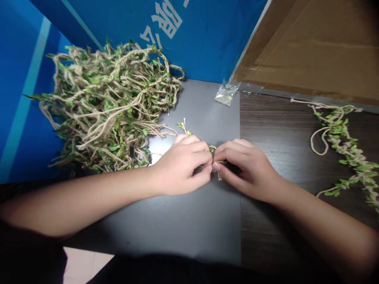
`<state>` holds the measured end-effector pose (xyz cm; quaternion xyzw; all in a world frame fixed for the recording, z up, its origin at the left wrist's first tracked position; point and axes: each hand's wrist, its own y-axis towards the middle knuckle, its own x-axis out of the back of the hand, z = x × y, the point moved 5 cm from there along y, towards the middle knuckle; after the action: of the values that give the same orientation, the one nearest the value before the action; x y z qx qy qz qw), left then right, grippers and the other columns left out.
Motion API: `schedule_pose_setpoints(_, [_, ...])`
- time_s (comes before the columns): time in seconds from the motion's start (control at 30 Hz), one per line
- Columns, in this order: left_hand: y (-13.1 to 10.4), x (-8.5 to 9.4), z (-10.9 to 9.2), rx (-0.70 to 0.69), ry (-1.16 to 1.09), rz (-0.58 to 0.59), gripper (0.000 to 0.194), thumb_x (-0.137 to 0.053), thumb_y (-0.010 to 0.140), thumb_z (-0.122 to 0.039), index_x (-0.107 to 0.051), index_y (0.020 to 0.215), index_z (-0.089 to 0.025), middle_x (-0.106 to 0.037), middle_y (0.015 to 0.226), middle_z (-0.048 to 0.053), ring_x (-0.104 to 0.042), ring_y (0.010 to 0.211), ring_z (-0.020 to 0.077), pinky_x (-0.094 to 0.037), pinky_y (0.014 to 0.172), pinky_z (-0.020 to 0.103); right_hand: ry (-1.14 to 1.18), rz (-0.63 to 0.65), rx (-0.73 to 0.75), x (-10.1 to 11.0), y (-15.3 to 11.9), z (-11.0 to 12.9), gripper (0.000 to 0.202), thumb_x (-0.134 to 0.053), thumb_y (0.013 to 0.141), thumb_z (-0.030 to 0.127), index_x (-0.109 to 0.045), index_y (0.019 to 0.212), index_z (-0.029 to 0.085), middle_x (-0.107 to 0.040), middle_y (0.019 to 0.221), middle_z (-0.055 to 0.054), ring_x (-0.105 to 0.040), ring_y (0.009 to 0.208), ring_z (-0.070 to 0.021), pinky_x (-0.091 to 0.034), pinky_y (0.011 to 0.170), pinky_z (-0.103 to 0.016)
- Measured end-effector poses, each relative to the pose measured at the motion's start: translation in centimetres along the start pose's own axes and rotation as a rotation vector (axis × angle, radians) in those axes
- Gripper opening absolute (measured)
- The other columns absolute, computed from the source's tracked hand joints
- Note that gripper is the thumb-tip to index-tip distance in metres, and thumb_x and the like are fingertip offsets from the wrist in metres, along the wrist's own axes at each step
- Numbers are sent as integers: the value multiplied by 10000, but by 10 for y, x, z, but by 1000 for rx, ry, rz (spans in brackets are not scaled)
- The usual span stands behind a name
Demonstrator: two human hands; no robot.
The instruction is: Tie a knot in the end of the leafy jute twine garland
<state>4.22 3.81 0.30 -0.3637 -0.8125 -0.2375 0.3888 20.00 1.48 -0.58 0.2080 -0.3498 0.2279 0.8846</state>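
My left hand (185, 165) and my right hand (248, 167) meet fingertip to fingertip over the grey surface, both closed in a pinch. Between them is a short piece of braided rope with small green leaves (212, 148), mostly hidden by my fingers. A leafy end with frayed cord (185, 128) pokes out beyond my left hand. Left of my hands lies a large tangled heap of beige rope garlands with green leaves (115, 98), close to my left forearm.
Blue panels with white characters (166, 19) stand behind the heap. A brown cardboard sheet (314, 43) rises at the back right, with clear tape (227, 94) at its corner. Another leafy rope garland (352, 150) lies on the dark wood tabletop (272, 122).
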Motion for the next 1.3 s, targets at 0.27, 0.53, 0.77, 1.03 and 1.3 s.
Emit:
schedule_pose_setpoints(0.27, [0, 0, 1, -3, 6, -3, 204, -549, 939, -262, -689, 817, -177, -664, 868, 15, -578, 919, 191, -360, 873, 383, -2, -8, 9, 0, 0, 0, 26, -620, 947, 218, -623, 970, 232, -701, 976, -25, -594, 865, -181, -429, 793, -365])
schedule_pose_setpoints(0.53, [0, 0, 0, -2, 6, -2, 204, -546, 940, -257, -689, 818, -177, -669, 873, 17, -577, 923, 192, -363, 880, 386, 0, 0, 5, -1, 0, 0, 24, -615, 947, 217, -623, 964, 232, -700, 965, -25, -596, 862, -185, -425, 791, -366])
schedule_pose_setpoints(0.77, [0, 1, 0, 4, 3, 6, 200, -545, 938, -252, -690, 820, -178, -668, 873, 16, -576, 924, 192, -361, 878, 383, -1, -2, 8, 0, 0, 0, 35, -614, 945, 222, -633, 973, 230, -703, 969, -31, -599, 864, -188, -426, 791, -366])
schedule_pose_setpoints(1.03, [0, 0, 0, 4, 8, 9, 203, -541, 942, -259, -687, 824, -183, -671, 875, 21, -570, 924, 194, -359, 880, 380, -2, -7, 18, 0, 1, 1, 52, -615, 944, 221, -641, 987, 235, -707, 968, -34, -596, 853, -190, -427, 784, -369])
schedule_pose_setpoints(1.3, [0, 1, 0, 0, 5, 9, 206, -537, 941, -254, -687, 822, -179, -664, 870, 17, -570, 921, 191, -356, 878, 382, 3, -3, 10, 0, 0, 1, 61, -623, 944, 217, -642, 1001, 228, -702, 970, -31, -594, 858, -184, -428, 790, -367])
